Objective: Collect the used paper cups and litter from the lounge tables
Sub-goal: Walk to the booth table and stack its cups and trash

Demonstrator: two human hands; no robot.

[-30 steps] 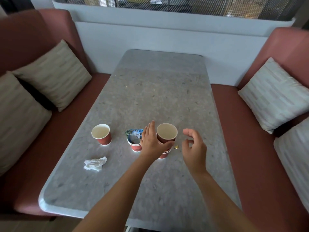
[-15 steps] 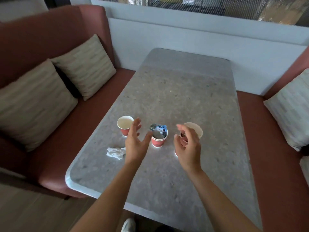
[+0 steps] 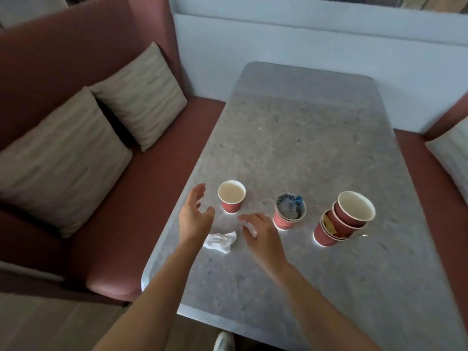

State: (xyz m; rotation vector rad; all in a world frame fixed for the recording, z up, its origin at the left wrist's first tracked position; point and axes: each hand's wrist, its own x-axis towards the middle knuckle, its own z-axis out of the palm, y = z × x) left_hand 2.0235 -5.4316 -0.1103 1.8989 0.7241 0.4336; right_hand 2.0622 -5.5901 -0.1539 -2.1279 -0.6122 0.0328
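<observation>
On the grey stone table (image 3: 316, 138) stand red paper cups. A single cup (image 3: 231, 197) is at the left. A nested pair (image 3: 288, 216) in the middle holds a crumpled blue wrapper (image 3: 290, 205). A leaning stack of cups (image 3: 342, 219) stands at the right. A crumpled white tissue (image 3: 219, 241) lies near the table's left edge. My left hand (image 3: 195, 216) hovers open just left of the single cup, above the tissue. My right hand (image 3: 260, 234) hovers open between the tissue and the nested pair, holding nothing.
A red sofa (image 3: 152, 188) with two beige cushions (image 3: 96, 138) runs along the table's left side. Another red seat with a pale cushion (image 3: 453, 158) is at the right. A white wall (image 3: 304, 46) backs the table. A shoe (image 3: 224, 342) shows below the near edge.
My right hand let go of the stacked cups and both hands moved left toward the single cup and the tissue. The view swung left.
</observation>
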